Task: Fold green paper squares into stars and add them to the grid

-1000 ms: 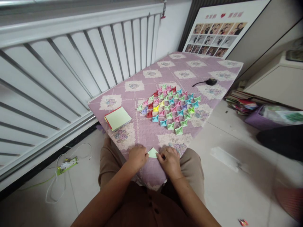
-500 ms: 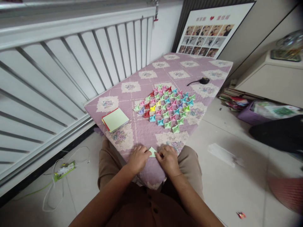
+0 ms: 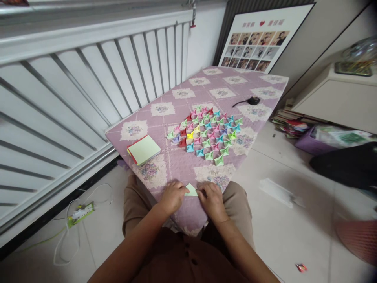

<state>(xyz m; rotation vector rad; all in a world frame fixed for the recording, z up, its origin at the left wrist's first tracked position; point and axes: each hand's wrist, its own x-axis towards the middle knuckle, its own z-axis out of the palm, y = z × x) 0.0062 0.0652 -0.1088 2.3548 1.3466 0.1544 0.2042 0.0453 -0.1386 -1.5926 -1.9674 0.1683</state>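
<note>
A pale green piece of paper (image 3: 191, 190), folded to a triangle with its point away from me, lies on the tablecloth near the table's close end. My left hand (image 3: 174, 195) is closed on its left corner, thumb on top. At the right corner, my right hand (image 3: 211, 197) pinches the edge between thumb and curled fingers. Beyond the hands, several small folded paper pieces (image 3: 208, 134) in green, pink, red, blue and yellow sit in slanting rows. To the left lies a stack of square paper sheets (image 3: 144, 149), light green on top.
A black corded object (image 3: 253, 101) lies farther back on the floral tablecloth (image 3: 188, 228). A white radiator (image 3: 97, 74) borders the table's left side. A photo board (image 3: 265, 39) leans behind it. On the floor are a power strip (image 3: 81, 214) and a purple bin (image 3: 312, 139).
My right hand's fingers have shifted slightly on the right corner, and more of the green triangle shows between the hands. The left hand stays about where it was.
</note>
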